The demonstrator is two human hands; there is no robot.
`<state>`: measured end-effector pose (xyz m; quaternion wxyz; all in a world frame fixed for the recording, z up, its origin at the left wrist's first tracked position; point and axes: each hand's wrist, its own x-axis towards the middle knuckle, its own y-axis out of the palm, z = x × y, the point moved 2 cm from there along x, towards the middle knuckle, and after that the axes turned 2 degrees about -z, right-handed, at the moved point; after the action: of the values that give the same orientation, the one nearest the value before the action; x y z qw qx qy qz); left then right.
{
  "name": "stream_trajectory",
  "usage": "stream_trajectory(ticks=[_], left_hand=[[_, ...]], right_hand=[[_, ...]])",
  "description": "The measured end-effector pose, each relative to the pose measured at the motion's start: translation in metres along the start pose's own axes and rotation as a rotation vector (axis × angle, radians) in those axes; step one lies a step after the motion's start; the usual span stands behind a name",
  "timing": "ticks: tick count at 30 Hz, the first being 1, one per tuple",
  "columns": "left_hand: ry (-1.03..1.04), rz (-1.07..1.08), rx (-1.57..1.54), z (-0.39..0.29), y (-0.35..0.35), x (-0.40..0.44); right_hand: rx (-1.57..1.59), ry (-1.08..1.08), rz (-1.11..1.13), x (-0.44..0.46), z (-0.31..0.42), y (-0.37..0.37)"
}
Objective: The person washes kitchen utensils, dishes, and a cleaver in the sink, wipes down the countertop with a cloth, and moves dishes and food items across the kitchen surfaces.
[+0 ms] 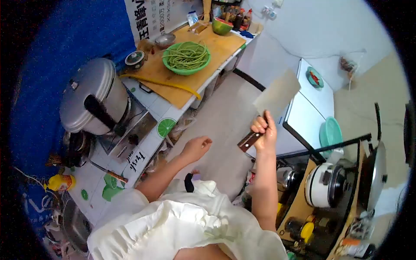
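Note:
My right hand [265,132] is closed around the dark wooden handle of a cleaver [278,92]. Its broad, pale blade points up and away from me, in the air in front of the white freezer. My left hand [197,149] hangs over the floor beside the counter, fingers loosely bent, with nothing seen in it. Farther off on the counter, a green basket [187,71] of long green beans [186,55] stands on a large wooden board [229,43].
A big pressure cooker [89,97] sits on a gas stove [130,138] at the left. Half a watermelon [222,28] and bottles [239,19] stand at the back. To the right are a white freezer [310,106], a green basin [331,132] and a rack with a rice cooker [318,186].

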<state>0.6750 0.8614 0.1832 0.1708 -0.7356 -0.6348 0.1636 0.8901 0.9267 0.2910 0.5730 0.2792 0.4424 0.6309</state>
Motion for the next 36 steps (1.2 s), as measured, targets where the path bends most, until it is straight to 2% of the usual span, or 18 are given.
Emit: stream_trajectory(ticks=[5,8,13,16,17,18,19,21,24,30,32,33,35,36], left_hand=[[0.06,0.013,0.113,-0.012,-0.007,0.083],[-0.045,-0.091,0.072,0.002,-0.011,0.12],[-0.047,-0.389,0.21,0.019,-0.033,0.175],[-0.153,-0.513,0.296,0.008,-0.044,0.22],[-0.19,-0.582,0.362,0.003,-0.045,0.231],[-0.226,-0.601,0.37,-0.001,-0.044,0.244],[-0.204,-0.601,0.389,-0.003,-0.042,0.258],[-0.212,-0.613,0.414,-0.007,-0.041,0.286],[-0.402,-0.544,0.465,-0.003,-0.036,0.311],[-0.25,-0.653,0.667,0.008,-0.05,0.355],[-0.281,-0.582,0.729,0.026,-0.052,0.376],[-0.276,-0.577,0.72,0.03,-0.055,0.383],[-0.287,-0.508,0.673,0.034,-0.055,0.395],[-0.287,-0.511,0.66,0.036,-0.058,0.398]], right_hand=[[0.091,0.04,-0.013,0.081,0.041,-0.029],[0.138,0.099,0.009,0.15,0.054,-0.043],[0.09,0.268,0.089,0.276,0.058,-0.05],[-0.258,0.3,-0.07,0.343,0.056,-0.037],[-0.26,0.347,-0.066,0.362,0.056,-0.038],[-0.438,0.365,-0.035,0.383,0.058,-0.04],[-0.615,0.37,0.012,0.402,0.057,-0.04],[-0.734,0.407,0.035,0.44,0.056,-0.047],[-0.861,0.434,0.02,0.484,0.043,-0.056],[-1.099,0.457,0.051,0.547,0.012,-0.087],[-1.371,0.337,0.167,0.569,0.008,-0.088],[-1.377,0.336,0.157,0.577,0.005,-0.087],[-1.829,-0.278,0.371,0.594,0.006,-0.073],[-1.911,-0.249,0.406,0.605,0.005,-0.069]])
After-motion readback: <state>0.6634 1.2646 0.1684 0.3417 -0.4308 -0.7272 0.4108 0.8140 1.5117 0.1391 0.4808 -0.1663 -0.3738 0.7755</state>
